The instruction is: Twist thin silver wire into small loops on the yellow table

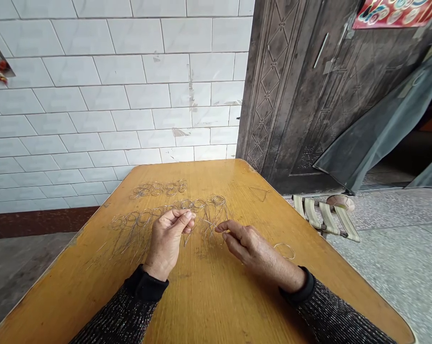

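Note:
My left hand (167, 241) is held above the middle of the table, thumb and forefinger pinched together. A thin wire seems to run from the pinch, its ends showing just under the fingers. My right hand (249, 243) hovers to the right, forefinger stretched toward the left hand and thumb a little apart from it. No held thing shows between those fingers. Beyond both hands lies a row of thin wire loops (144, 217) with loose, straight tails. A bundle of looped wires (216, 200) sits just past the gap between my hands.
Another group of wire loops (158, 188) lies farther back on the wooden table (208, 306). A single wire ring (284, 251) rests beside my right wrist. A white tiled wall (122, 71) stands behind. To the right are a dark door (290, 95) and a low strapped stool (325, 217).

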Tool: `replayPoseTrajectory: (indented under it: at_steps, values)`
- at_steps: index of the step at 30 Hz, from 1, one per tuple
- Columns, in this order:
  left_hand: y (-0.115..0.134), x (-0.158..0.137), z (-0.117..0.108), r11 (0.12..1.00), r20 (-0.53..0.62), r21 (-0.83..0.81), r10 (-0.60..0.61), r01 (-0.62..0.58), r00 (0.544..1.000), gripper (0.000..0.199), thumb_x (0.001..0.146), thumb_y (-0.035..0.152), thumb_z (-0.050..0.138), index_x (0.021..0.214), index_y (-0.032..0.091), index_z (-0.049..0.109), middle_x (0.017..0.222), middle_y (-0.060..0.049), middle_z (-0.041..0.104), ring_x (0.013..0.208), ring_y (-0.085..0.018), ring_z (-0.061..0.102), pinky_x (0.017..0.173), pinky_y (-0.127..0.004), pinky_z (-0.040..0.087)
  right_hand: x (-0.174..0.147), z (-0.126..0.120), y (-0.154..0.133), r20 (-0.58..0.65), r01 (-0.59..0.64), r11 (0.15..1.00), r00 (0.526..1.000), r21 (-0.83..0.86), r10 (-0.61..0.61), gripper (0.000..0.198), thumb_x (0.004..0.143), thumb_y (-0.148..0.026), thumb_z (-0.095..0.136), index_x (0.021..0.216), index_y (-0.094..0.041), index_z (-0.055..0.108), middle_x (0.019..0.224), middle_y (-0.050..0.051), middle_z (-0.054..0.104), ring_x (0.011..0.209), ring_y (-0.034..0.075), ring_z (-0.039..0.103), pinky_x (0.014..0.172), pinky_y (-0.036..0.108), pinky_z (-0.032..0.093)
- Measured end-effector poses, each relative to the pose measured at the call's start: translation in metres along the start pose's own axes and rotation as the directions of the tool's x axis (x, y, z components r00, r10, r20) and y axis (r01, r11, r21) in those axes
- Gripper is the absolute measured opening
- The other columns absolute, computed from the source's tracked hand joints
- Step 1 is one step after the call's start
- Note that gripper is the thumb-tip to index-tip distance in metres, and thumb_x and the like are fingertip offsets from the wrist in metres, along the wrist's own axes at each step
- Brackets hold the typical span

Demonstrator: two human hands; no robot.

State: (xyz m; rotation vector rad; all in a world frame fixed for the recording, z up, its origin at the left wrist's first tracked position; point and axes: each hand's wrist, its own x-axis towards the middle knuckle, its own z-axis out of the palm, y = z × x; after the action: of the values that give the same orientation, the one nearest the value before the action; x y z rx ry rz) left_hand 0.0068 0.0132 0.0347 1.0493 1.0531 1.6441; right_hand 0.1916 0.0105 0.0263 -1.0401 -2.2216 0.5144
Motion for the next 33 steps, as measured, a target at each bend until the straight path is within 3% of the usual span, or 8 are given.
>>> replayPoseTrajectory:
  at_steps: [5,12,17,21,26,33]
  values:
    - [0.001,0.0,0.001,1.0,0.003,0.008,-0.005,0.005,1.0,0.017,0.06,0.025,0.071,0.068,0.012,0.063,0.064,-0.002,0.065,0.055,-0.008,0.055,0.054,-0.02,0.042,0.001,-0.001,0.0,-0.045,-0.027,1.0,0.999,-0.003,0.026,0.022,0.086,-0.018,0.034,0.093,-0.015,0.054,0.05,-0.007,0.035,0.042,0.008,0.035,0.047,0.02,0.028]
    - [0.002,0.001,-0.001,1.0,0.019,0.002,-0.009,0.009,1.0,0.018,0.06,0.025,0.072,0.068,0.012,0.063,0.064,-0.002,0.064,0.055,-0.008,0.055,0.055,-0.02,0.043,0.001,-0.004,0.001,-0.024,0.007,0.999,1.0,0.05,-0.006,0.022,0.089,-0.019,0.032,0.091,-0.014,0.054,0.054,-0.005,0.042,0.045,0.008,0.038,0.049,0.02,0.031]
    - [0.003,0.005,-0.005,1.0,-0.015,-0.006,-0.003,0.003,1.0,0.019,0.059,0.025,0.073,0.068,0.011,0.063,0.065,-0.003,0.065,0.057,-0.009,0.056,0.056,-0.021,0.043,0.001,-0.005,0.006,0.039,-0.024,0.99,0.999,0.141,0.019,0.025,0.092,-0.026,0.031,0.09,-0.015,0.054,0.051,-0.006,0.039,0.044,0.007,0.037,0.048,0.019,0.032]
    - [0.004,0.007,-0.007,1.0,-0.036,-0.005,-0.007,0.006,0.999,0.02,0.058,0.025,0.073,0.069,0.011,0.063,0.066,-0.003,0.065,0.058,-0.009,0.056,0.057,-0.021,0.044,0.001,-0.006,0.008,0.019,0.003,0.995,1.0,0.102,-0.005,0.023,0.091,-0.023,0.031,0.088,-0.015,0.052,0.052,-0.005,0.041,0.044,0.008,0.039,0.047,0.02,0.032]
    - [0.004,0.007,-0.007,1.0,-0.039,-0.002,0.002,-0.002,0.999,0.021,0.057,0.025,0.073,0.069,0.011,0.063,0.065,-0.003,0.064,0.057,-0.01,0.056,0.056,-0.022,0.044,0.001,-0.002,0.013,-0.026,0.014,0.995,1.0,0.102,-0.011,0.025,0.092,-0.025,0.029,0.093,-0.015,0.052,0.048,-0.007,0.038,0.041,0.007,0.038,0.046,0.019,0.032]
    - [0.006,0.012,-0.01,1.0,-0.068,-0.027,0.015,-0.017,0.998,0.02,0.055,0.024,0.074,0.067,0.012,0.063,0.063,-0.002,0.065,0.056,-0.009,0.056,0.055,-0.02,0.043,-0.002,-0.006,0.015,0.077,0.012,0.995,0.997,0.101,-0.02,0.027,0.092,-0.023,0.028,0.105,-0.014,0.05,0.05,-0.007,0.041,0.041,0.007,0.039,0.046,0.018,0.033]
